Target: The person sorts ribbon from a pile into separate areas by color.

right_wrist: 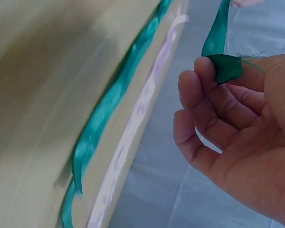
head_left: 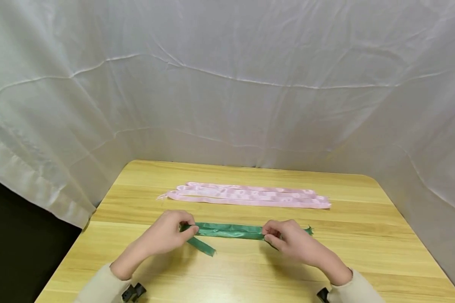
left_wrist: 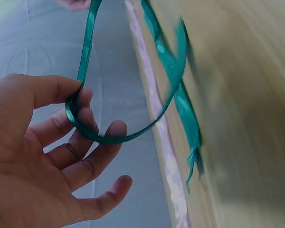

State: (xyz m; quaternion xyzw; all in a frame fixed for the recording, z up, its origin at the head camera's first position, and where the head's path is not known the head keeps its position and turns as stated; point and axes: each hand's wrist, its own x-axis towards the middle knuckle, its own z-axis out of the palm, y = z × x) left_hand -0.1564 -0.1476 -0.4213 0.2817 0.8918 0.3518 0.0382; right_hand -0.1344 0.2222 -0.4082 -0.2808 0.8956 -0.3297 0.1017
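My left hand [head_left: 170, 231] pinches a green satin ribbon [left_wrist: 88, 42] between thumb and forefinger. In the left wrist view its tail curves under the other fingers and out to a loose end. My right hand [head_left: 290, 240] pinches the ribbon's other end [right_wrist: 228, 68], where frayed threads stick out past the thumb. The held stretch runs roughly straight between both hands, raised over the table in the wrist views. Below it another green ribbon [right_wrist: 111, 102] lies along the tabletop, its frayed tip [head_left: 309, 230] showing beyond my right hand.
Several pink satin ribbons [head_left: 246, 195] lie side by side across the wooden table [head_left: 227, 273], farther back than the green ones. A pale hanging cloth [head_left: 227, 105] encloses the back and sides. A dark gap [head_left: 19, 235] shows past the table's left edge.
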